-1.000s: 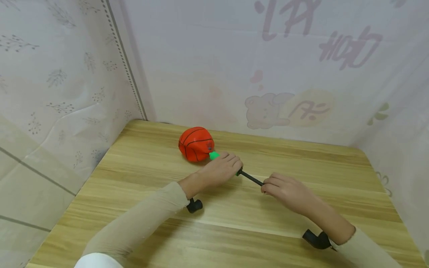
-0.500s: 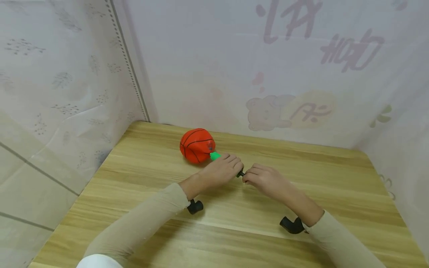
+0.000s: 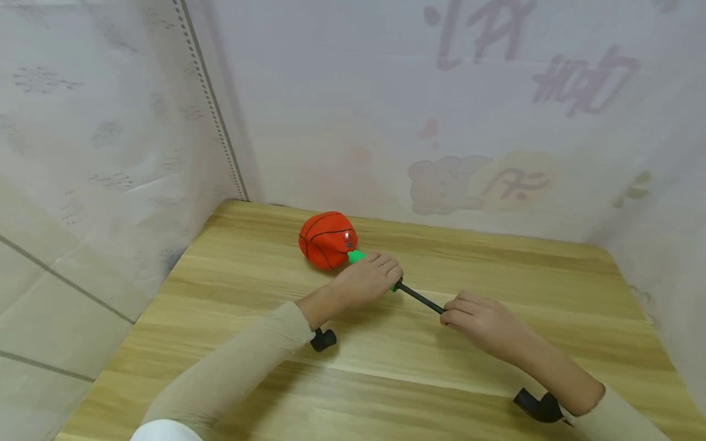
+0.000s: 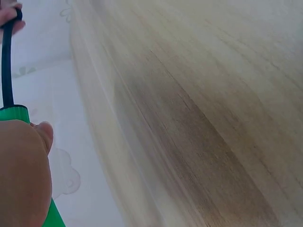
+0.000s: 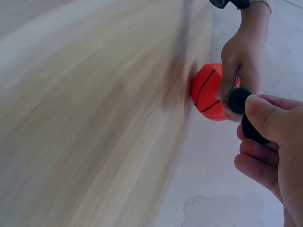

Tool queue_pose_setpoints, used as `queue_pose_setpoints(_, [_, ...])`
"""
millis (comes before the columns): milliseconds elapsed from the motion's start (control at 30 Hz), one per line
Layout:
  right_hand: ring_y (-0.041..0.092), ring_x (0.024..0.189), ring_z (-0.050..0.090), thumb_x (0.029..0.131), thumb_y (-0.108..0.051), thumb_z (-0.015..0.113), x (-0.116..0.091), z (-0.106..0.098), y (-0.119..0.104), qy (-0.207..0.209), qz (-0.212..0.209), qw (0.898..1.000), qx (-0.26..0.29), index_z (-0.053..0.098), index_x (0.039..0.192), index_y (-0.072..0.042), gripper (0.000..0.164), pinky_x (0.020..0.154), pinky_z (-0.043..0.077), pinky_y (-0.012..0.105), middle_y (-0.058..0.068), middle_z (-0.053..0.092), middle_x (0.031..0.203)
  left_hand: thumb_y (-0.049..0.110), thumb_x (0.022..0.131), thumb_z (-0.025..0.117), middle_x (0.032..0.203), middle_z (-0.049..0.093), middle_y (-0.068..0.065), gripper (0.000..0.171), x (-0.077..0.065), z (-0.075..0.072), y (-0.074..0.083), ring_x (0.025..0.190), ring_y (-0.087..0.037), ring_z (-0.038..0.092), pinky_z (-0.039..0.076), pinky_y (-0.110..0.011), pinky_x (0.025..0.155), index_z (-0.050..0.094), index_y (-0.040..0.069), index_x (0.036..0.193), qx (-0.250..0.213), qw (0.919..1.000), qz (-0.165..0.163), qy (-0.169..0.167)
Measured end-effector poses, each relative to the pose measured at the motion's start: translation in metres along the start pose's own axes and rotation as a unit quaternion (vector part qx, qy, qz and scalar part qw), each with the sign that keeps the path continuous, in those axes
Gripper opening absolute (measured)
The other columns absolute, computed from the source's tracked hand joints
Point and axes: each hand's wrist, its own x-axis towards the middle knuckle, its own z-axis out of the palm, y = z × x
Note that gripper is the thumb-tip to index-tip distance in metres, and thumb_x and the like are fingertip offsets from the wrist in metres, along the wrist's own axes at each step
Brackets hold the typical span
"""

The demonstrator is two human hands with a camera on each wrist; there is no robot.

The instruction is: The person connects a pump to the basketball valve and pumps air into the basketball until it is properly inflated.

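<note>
A green hand pump (image 3: 356,256) with a black rod (image 3: 421,298) points its nozzle end at a partly dented orange-red toy basketball (image 3: 328,240) near the back of the table. My left hand (image 3: 368,279) wraps around the green barrel, covering most of it. At the rod's outer end, my right hand (image 3: 478,321) grips the black handle (image 5: 253,130), thumb and fingers curled on it in the right wrist view. A long stretch of rod shows between the two hands. In the left wrist view the green barrel (image 4: 14,113) emerges from the left fist.
The wood-grain table (image 3: 309,392) meets a pale printed cloth wall (image 3: 331,110) close behind the ball. Another cloth (image 3: 72,184) hangs at the left. Black wrist-camera mounts (image 3: 540,405) stick out below both wrists.
My right hand pushes the rod in until it meets the left hand, then draws it back out toward the lower right. The left hand and ball stay nearly in place.
</note>
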Motion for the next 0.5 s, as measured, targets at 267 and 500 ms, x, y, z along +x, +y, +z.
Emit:
queue_pose_setpoints(267, [0.011,0.080,0.062,0.111,-0.026,0.040,-0.008,-0.008,-0.003,-0.011,-0.002,1.000,-0.003,0.069,0.092,-0.010,0.039,0.071,0.053,0.021,-0.003,0.068,0.090,0.010,0.106,0.052,0.109,0.056,-0.001,0.014,-0.002,0.002,0.000,0.103,-0.017,0.051,0.044,-0.029,0.093,0.054,0.009,0.119,0.012,0.9998,0.003,0.013])
queue_pose_setpoints(500, [0.012,0.085,0.061,0.110,-0.025,0.040,0.014,0.007,0.006,-0.026,0.000,1.000,0.011,0.068,0.097,-0.009,0.034,0.075,0.052,0.021,-0.002,0.067,0.095,0.015,0.106,0.052,0.107,0.055,-0.001,0.013,0.003,0.002,0.003,0.103,-0.017,0.051,0.043,-0.030,0.093,0.054,0.009,0.118,0.024,0.9995,-0.004,0.021])
